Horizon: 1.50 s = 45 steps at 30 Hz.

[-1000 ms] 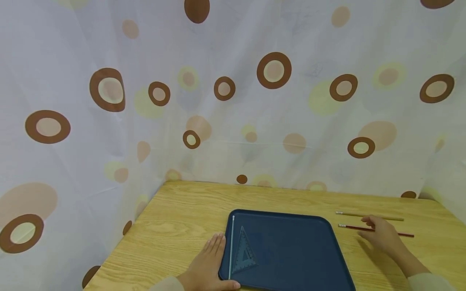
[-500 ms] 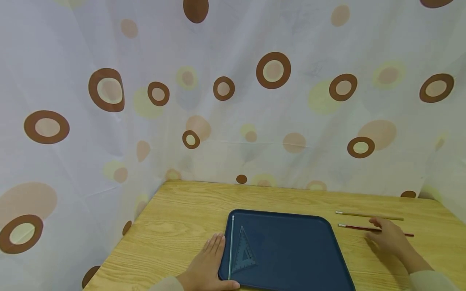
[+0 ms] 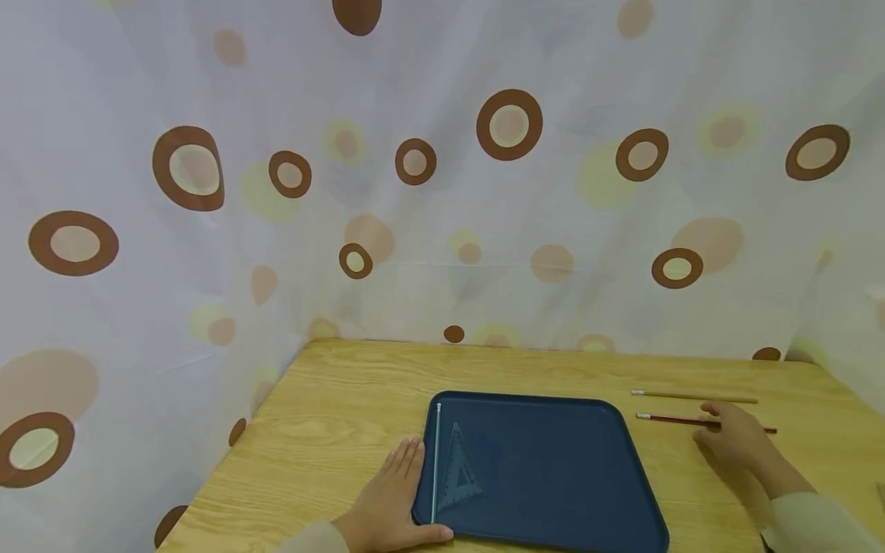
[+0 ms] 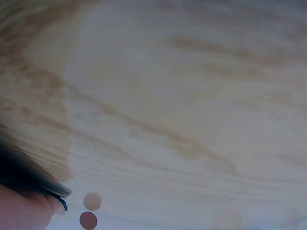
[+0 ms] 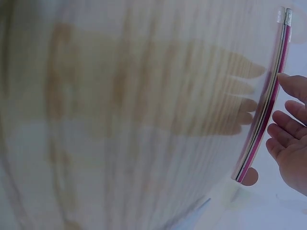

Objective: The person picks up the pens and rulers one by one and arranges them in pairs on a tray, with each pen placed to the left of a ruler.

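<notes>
My left hand (image 3: pixel 387 495) lies along the left side of a dark blue tray (image 3: pixel 553 468), fingers straight and thumb at its front corner. In the left wrist view, part of that hand (image 4: pixel 24 208) shows beside the tray's dark rim. Inside the tray, a pale pencil (image 3: pixel 435 461) runs along the left wall, beside a clear triangular set square (image 3: pixel 459 476). To the right, my right hand (image 3: pixel 736 438) hovers at a red pencil (image 3: pixel 667 418) with a white end. The right wrist view shows its fingertips close to the red pencil (image 5: pixel 268 105), fingers loosely extended.
A tan pencil (image 3: pixel 691 396) lies behind the red one, roughly parallel to it. The wooden table (image 3: pixel 346 415) meets a white curtain (image 3: pixel 442 207) with brown circles at the back and sides.
My right hand has shifted a little to the right along the red pencil, mostly in the first half second. The head view has tilted slightly. My left hand stays at the tray.
</notes>
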Available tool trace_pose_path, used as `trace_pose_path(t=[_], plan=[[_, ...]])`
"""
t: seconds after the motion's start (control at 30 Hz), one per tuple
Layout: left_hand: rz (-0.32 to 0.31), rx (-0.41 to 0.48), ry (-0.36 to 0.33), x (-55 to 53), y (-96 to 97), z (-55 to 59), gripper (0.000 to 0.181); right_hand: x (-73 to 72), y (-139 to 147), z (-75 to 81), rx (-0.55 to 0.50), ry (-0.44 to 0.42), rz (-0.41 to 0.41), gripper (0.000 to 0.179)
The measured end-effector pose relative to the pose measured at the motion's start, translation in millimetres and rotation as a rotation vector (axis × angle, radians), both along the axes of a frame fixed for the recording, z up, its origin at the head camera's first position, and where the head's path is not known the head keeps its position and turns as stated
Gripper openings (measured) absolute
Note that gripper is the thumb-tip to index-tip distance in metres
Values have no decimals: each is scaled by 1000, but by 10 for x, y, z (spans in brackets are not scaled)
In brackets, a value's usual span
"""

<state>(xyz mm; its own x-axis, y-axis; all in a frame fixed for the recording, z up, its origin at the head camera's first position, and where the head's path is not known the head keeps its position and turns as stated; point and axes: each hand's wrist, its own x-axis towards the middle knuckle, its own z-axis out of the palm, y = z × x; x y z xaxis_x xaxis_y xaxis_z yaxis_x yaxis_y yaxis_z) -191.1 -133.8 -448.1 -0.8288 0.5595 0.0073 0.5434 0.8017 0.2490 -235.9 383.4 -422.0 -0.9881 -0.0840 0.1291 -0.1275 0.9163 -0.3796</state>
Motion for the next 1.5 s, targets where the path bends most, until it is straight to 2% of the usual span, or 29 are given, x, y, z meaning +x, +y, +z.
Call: trace_pose_path(t=[0.13,0.27,0.47,0.9,1.17,1.5], plan=[[17,-25,24,6,4,-35,113,-11,-15,5,10,-6,-2,48],[21,-47,40,13,10,-17,115,-14,10,11,11,-32,-10,50],[3,-27,30,27,19,15,114,-32,80,23,47,-46,-10,46],[11,-6,32,-9,41,29,115,-98,142,70,77,-47,3,39],[19,-29,-8,26,37,62,116,-58,136,38,73,-41,26,26],[14,-34,22,11,35,47,116,-39,101,78,71,-42,57,16]])
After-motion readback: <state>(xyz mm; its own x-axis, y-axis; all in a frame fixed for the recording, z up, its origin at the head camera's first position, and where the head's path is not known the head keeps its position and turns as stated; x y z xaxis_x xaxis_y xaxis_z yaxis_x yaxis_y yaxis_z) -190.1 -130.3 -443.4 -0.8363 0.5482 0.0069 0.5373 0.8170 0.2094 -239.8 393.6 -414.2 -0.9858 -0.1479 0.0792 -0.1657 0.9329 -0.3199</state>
